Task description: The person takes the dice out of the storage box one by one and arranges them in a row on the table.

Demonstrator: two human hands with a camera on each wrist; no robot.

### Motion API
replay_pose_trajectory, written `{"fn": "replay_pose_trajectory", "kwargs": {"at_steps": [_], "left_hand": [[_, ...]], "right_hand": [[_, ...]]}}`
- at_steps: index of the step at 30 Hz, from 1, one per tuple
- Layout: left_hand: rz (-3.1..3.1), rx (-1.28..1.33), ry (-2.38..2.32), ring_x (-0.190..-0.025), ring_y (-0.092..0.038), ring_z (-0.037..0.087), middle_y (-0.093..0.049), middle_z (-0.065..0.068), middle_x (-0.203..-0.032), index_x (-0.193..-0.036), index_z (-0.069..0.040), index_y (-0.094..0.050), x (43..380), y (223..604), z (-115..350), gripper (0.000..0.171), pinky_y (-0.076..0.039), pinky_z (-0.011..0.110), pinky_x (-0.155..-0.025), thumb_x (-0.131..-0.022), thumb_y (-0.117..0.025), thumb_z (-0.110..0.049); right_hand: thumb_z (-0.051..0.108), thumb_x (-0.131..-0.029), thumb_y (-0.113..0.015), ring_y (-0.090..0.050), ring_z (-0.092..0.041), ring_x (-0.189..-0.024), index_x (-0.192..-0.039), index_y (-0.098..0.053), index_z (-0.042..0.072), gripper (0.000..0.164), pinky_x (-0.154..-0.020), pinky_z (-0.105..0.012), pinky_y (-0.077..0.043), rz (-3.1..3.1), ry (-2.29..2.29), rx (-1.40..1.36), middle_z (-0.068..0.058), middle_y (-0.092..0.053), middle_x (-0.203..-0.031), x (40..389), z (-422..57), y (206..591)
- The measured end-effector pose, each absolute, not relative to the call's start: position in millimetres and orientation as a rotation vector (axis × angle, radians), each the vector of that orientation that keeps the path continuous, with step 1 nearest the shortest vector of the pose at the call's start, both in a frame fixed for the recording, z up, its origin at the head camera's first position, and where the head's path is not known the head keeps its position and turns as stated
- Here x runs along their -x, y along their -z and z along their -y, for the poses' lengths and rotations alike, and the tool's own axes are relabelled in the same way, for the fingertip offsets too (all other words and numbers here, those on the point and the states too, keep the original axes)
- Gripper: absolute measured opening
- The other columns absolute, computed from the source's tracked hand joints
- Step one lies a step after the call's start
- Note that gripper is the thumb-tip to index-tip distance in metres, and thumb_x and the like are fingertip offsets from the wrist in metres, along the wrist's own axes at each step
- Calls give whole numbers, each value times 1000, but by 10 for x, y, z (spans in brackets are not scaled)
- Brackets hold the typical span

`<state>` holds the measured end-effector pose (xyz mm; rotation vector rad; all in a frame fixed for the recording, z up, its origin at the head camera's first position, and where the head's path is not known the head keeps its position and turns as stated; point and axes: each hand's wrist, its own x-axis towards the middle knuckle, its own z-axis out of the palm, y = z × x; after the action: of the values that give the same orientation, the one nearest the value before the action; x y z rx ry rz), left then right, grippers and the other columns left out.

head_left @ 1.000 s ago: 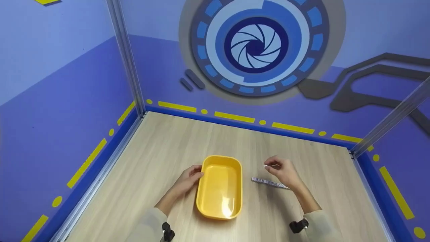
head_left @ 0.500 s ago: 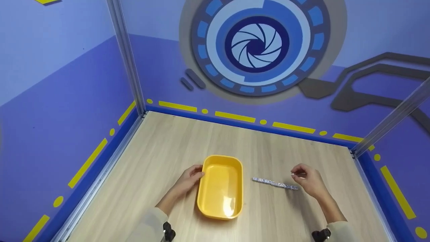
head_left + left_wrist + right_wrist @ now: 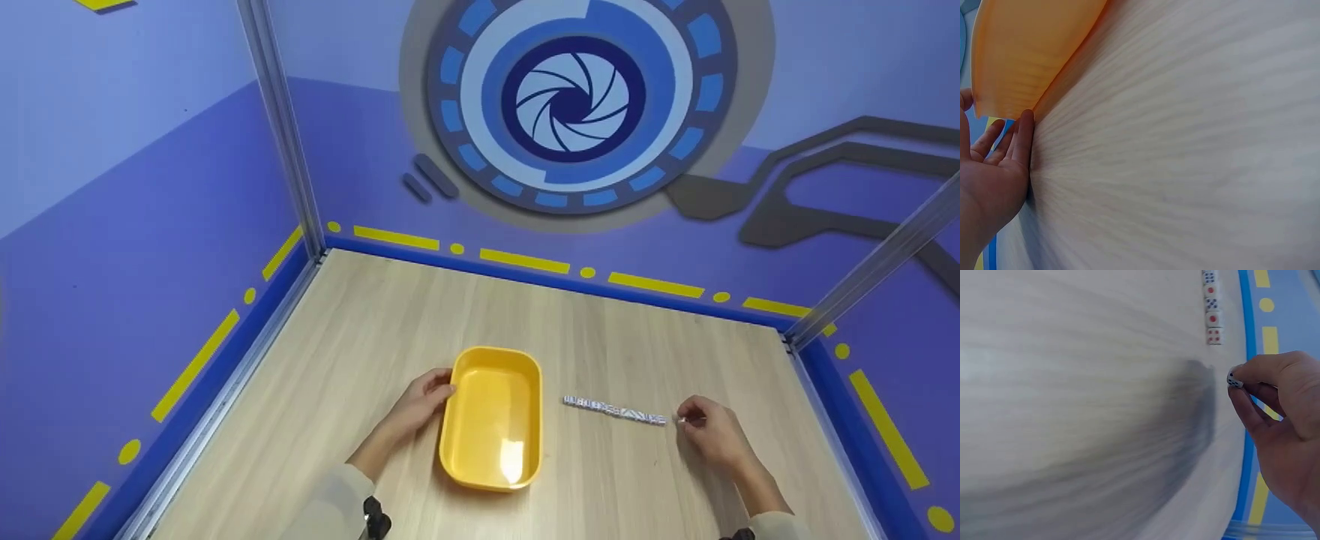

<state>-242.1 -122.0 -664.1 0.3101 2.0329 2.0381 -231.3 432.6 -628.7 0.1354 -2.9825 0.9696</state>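
Note:
A yellow plastic bin [image 3: 487,424] sits on the wooden table, its inside bare. My left hand [image 3: 416,403] holds its left side, the thumb at the rim and the fingers against the outer wall [image 3: 1033,62]. To the bin's right lies a straight row of small white dice [image 3: 613,410]; red and blue pips show in the right wrist view. Just beyond the row's right end is my right hand [image 3: 716,435], pinching one white die [image 3: 1234,378] with dark pips between thumb and fingertips. In the right wrist view this die is apart from the row.
The wooden tabletop [image 3: 397,300] is enclosed by blue-purple panels [image 3: 360,157] at the back and sides. Metal posts [image 3: 285,135] stand at the corners. A metal rail [image 3: 225,405] runs along the left edge.
My right hand has moved right and toward me with the die, from above the row to beyond its right end, uncovering that end. The left hand and the bin stay put.

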Motion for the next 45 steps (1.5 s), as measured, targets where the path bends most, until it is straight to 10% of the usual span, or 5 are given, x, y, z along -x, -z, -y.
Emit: {"fn": "replay_pose_trajectory", "kwargs": {"at_steps": [45], "left_hand": [[-2127, -237, -1973, -123, -55, 25, -56, 14, -138, -142, -5, -49, 2411, 6635, 1205, 43, -50, 34, -99, -103, -54, -25]], "right_hand": [[4, -86, -74, -51, -18, -80, -101, -70, 11, 16, -64, -26, -43, 3038, -895, -232, -6, -59, -91, 2369, -4196, 6416]]}}
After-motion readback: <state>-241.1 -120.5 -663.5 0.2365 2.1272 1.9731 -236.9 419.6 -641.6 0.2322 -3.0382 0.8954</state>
